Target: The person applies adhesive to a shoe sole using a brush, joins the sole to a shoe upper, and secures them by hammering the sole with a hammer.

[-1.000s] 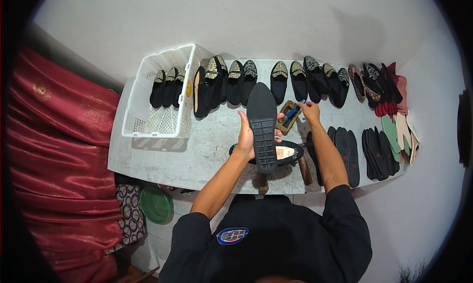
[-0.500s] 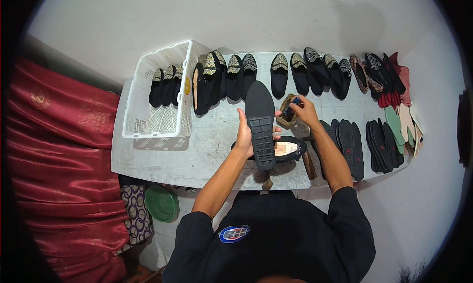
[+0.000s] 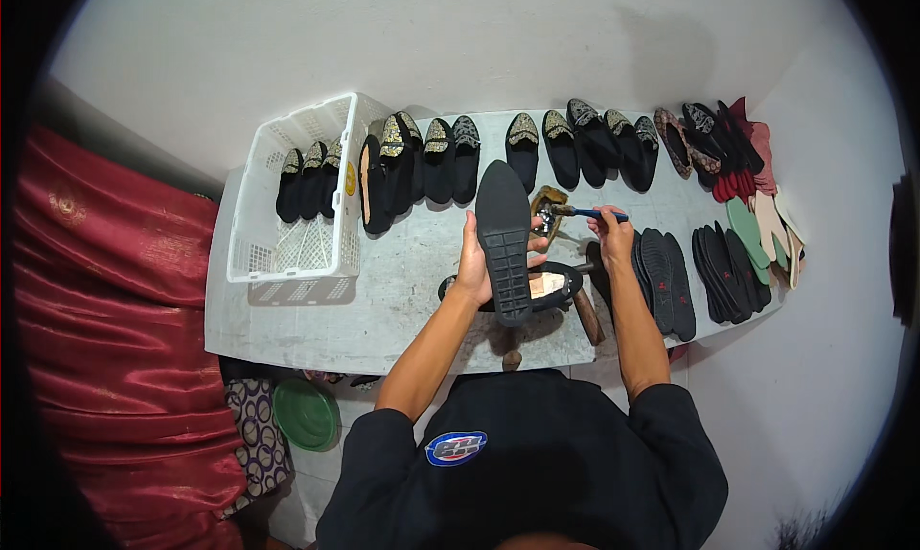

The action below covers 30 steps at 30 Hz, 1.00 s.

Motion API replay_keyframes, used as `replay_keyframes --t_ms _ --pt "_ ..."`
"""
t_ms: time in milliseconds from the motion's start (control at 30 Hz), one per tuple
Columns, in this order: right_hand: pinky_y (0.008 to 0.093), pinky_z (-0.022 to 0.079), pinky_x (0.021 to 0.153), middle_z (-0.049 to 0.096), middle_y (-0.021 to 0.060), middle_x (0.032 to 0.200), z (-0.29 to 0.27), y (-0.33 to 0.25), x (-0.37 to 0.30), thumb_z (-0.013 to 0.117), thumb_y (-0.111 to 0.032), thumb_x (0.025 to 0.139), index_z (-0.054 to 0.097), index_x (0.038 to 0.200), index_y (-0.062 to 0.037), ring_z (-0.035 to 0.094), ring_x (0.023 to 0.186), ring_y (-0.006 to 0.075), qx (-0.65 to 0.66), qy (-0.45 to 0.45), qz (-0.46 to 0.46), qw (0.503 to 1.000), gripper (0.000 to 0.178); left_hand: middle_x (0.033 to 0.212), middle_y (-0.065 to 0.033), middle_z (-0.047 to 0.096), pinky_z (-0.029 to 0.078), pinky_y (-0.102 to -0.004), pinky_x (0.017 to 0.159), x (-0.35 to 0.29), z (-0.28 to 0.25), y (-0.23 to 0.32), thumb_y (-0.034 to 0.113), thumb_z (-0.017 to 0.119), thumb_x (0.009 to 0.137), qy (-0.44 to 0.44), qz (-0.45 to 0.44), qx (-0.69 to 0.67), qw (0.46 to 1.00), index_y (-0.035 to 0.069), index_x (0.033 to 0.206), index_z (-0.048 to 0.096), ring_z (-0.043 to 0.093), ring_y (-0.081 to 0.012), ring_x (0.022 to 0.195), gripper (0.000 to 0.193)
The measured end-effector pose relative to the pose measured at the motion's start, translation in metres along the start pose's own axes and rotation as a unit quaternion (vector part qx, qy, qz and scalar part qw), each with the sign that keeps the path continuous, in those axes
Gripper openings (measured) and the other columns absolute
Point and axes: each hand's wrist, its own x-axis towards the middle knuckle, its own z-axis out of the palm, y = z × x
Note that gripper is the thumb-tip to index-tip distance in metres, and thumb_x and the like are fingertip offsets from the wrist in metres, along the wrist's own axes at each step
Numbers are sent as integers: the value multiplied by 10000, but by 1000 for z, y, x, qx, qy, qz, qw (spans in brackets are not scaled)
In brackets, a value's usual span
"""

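Note:
My left hand (image 3: 471, 265) grips a black shoe sole (image 3: 506, 239), held upright above the table with its ridged heel part toward me. In my right hand (image 3: 611, 234) is a brush (image 3: 596, 214) with a blue handle, pinched in the fingers. Its tip points left over a small brownish container (image 3: 548, 197) whose inside looks dark and shiny. Beneath the sole lies a black shoe (image 3: 563, 291) with a pale insole area showing; the sole hides part of it. Right of that shoe rests a hammer (image 3: 588, 317) with a wooden handle.
Several black shoes with glittery fronts (image 3: 522, 143) line the table's far side. A white plastic crate (image 3: 244, 224) holding shoes stands at left. Stacks of black soles (image 3: 661, 282) lie at right, beside green and cream insole pieces (image 3: 747, 232). A red curtain (image 3: 115, 339) hangs at far left.
My right hand has moved back and to the right from the container, bringing the brush into plain sight. My left hand still holds the sole. The whole view has shifted slightly.

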Motion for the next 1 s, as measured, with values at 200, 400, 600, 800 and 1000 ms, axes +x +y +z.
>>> replay_keyframes --t_ms 200,400,600,800,1000 --pt "276 583 626 671 162 935 6 1 -5 623 -97 925 581 1031 42 694 720 218 25 24 30 999 180 1348 -159 529 562 -477 879 1 2 -5 715 139 942 -5 -2 -30 1000 63 1403 420 620 -309 1041 846" --pt "282 578 655 666 165 986 5 2 -3 642 -118 931 565 1074 38 689 735 218 -52 0 9 999 225 1367 -164 510 527 -507 941 0 3 -7 709 141 947 -36 -18 -66 997 61 1426 393 592 -355 1129 844" --pt "283 581 656 666 160 980 0 6 -4 638 -121 935 569 1083 43 690 738 216 -27 15 7 1000 232 1358 -177 508 507 -538 959 1 9 -5 705 173 950 -51 6 -51 997 63 1435 389 574 -365 1158 833" --pt "280 574 648 672 130 884 19 -9 -16 644 -142 937 588 1050 40 684 730 197 -105 10 -52 993 221 1338 -176 514 476 -576 979 0 11 -6 679 227 955 -55 -10 -74 996 47 1387 443 538 -374 1214 795" --pt "261 495 504 626 103 763 65 -90 -32 596 -123 953 577 1032 38 612 581 149 -10 -22 -178 984 180 1295 -170 530 487 -539 983 -5 14 -2 693 238 947 -69 15 -20 997 35 1356 461 532 -381 1223 806"
